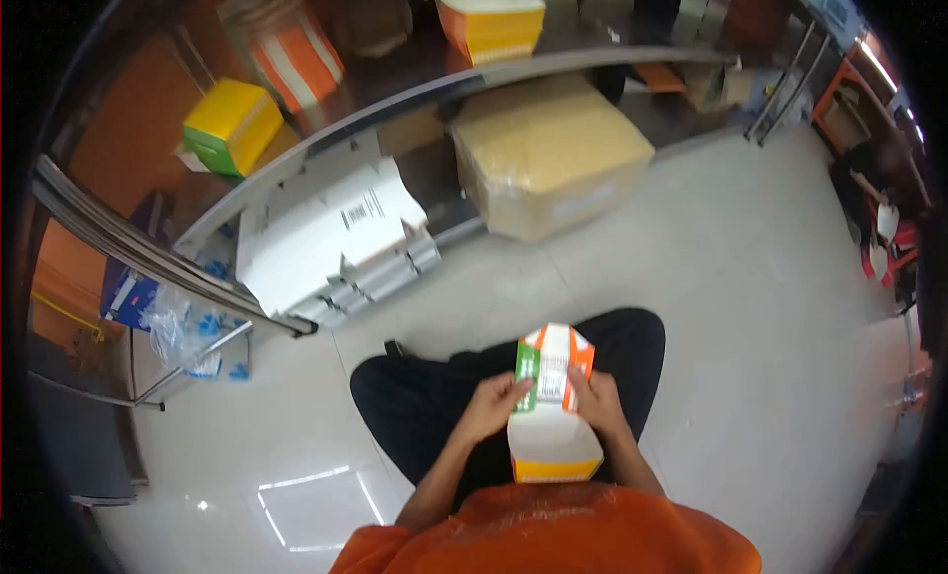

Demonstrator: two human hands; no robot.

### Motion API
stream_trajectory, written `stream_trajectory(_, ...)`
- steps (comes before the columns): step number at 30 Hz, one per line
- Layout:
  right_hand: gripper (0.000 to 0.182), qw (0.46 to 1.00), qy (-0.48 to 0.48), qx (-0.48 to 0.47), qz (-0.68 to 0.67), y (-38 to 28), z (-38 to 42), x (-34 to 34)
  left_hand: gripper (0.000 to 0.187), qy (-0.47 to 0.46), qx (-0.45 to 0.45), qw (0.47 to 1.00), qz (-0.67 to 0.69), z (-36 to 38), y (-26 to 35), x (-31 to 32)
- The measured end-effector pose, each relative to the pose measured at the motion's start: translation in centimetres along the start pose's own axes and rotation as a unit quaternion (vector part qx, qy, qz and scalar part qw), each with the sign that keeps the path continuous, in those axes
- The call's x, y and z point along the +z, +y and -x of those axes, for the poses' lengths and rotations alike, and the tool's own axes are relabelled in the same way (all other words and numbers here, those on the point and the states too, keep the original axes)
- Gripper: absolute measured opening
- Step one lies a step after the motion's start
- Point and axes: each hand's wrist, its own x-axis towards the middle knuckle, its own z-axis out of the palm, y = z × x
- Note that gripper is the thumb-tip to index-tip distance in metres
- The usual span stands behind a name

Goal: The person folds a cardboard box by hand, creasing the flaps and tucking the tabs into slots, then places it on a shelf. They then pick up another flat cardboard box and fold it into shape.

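Note:
Over my crossed legs I hold a partly folded paper carton (pixel 555 441), white inside, with green, orange and white panels and a yellow edge nearest my body. My left hand (pixel 490 406) grips its green side, thumb on the panel. On the orange side, my right hand (pixel 599 400) is closed with the thumb pressing near a printed white panel. The fingers beneath the carton are hidden.
Ahead stands a dark table with a yellow-green carton (pixel 233 125), a yellow-orange carton (pixel 494 26) and a striped orange one (pixel 296 62). Below are stacked flat white cardboard sheets (pixel 331 228) and a taped brown box (pixel 553 149). Another person (pixel 869 189) sits at far right.

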Motion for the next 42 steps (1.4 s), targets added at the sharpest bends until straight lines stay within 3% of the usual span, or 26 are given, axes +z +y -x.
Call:
stream_trajectory(1, 0.032, 0.997, -0.036, 0.062, -0.011, -1.2, 0.3, -0.4, 0.027, 0.014, 0.006, 0.999, -0.045, -0.1, -1.2, -0.2)
stream_trajectory(5, 0.030, 0.979, -0.104, 0.080, -0.154, 0.2, 1.1, -1.9, 0.027, 0.028, 0.015, 0.995, -0.096, -1.0, -4.4, -0.8)
stream_trajectory(7, 0.028, 0.964, -0.233, 0.085, -0.099, 0.9, 1.5, -4.0, 0.027, -0.007, -0.004, 0.994, -0.113, -0.7, -2.7, -0.5)
stream_trajectory(9, 0.028, 0.970, -0.208, 0.116, -0.042, -0.2, 2.3, -5.5, 0.032, -0.091, -0.014, 0.988, -0.125, -1.3, -3.7, -0.8)
stream_trajectory(10, 0.028, 0.971, -0.183, 0.151, 0.014, -0.5, 2.6, -6.3, 0.034, -0.135, -0.090, 0.964, -0.212, -1.2, -0.2, -0.7)
stream_trajectory(12, 0.029, 0.979, -0.151, 0.118, 0.074, 0.9, 3.1, -7.9, 0.031, -0.074, 0.108, 0.944, -0.302, -2.0, 4.2, -0.9)
stream_trajectory(14, 0.030, 0.950, -0.105, 0.099, 0.277, 0.4, 3.6, -9.3, 0.025, 0.020, 0.178, 0.928, -0.327, -5.1, 9.5, -3.4)
stream_trajectory(16, 0.030, 0.960, -0.088, 0.089, 0.252, 3.5, 4.2, -9.8, 0.016, 0.132, 0.337, 0.857, -0.368, -7.8, 19.0, -3.7)
stream_trajectory(17, 0.032, 0.969, -0.086, 0.076, 0.219, 3.9, 4.3, -9.8, 0.017, 0.200, 0.388, 0.842, -0.318, -9.6, 22.9, -3.4)
stream_trajectory(18, 0.034, 0.977, -0.083, 0.059, 0.187, 3.9, 3.7, -9.9, 0.022, 0.256, 0.437, 0.792, -0.340, -11.2, 27.4, -3.1)
stream_trajectory(19, 0.040, 0.961, -0.104, 0.098, 0.237, 0.8, 3.3, -9.8, 0.031, 0.287, 0.544, 0.706, -0.352, -14.5, 30.8, -4.2)
stream_trajectory(20, 0.044, 0.957, -0.090, 0.054, 0.269, 0.7, 3.1, -9.6, 0.041, 0.315, 0.552, 0.696, -0.334, -17.1, 34.0, -5.0)
stream_trajectory(22, 0.047, 0.939, -0.117, 0.085, 0.311, 0.5, 2.8, -9.7, 0.053, 0.396, 0.598, 0.552, -0.425, -19.8, 39.9, -4.9)
stream_trajectory(24, 0.045, 0.951, -0.107, 0.093, 0.275, 1.7, 2.6, -9.8, 0.049, 0.411, 0.598, 0.512, -0.460, -22.0, 43.7, -4.7)
stream_trajectory(25, 0.044, 0.961, -0.094, 0.101, 0.240, 2.4, 2.4, -10.0, 0.049, 0.413, 0.598, 0.510, -0.461, -23.2, 45.0, -5.1)
stream_trajectory(26, 0.044, 0.961, -0.096, 0.097, 0.239, 2.9, 2.1, -10.1, 0.044, 0.379, 0.522, 0.571, -0.508, -24.2, 46.3, -5.6)
stream_trajectory(27, 0.040, 0.977, -0.086, 0.141, 0.135, 3.4, 2.0, -10.3, 0.039, 0.340, 0.439, 0.626, -0.548, -24.4, 47.0, -5.5)
stream_trajectory(28, 0.037, 0.980, -0.074, 0.184, 0.029, 3.7, 1.8, -10.4, 0.039, 0.342, 0.438, 0.624, -0.550, -24.6, 47.5, -5.3)
stream_trajectory(31, 0.029, 0.976, -0.061, 0.194, -0.078, 4.5, 1.5, -10.9, 0.033, 0.365, 0.477, 0.617, -0.509, -24.0, 48.9, -3.5)
stream_trajectory(32, 0.029, 0.976, -0.059, 0.195, -0.080, 4.6, 1.4, -11.0, 0.037, 0.361, 0.503, 0.599, -0.508, -24.0, 49.4, -3.4)
stream_trajectory(38, 0.031, 0.974, -0.062, 0.203, -0.081, 4.3, 1.3, -11.1, 0.042, 0.402, 0.511, 0.623, -0.435, -25.5, 50.2, -3.6)
stream_trajectory(42, 0.032, 0.977, -0.049, 0.182, -0.095, 4.3, 1.5, -11.0, 0.038, 0.454, 0.529, 0.596, -0.399, -24.9, 50.6, -3.7)
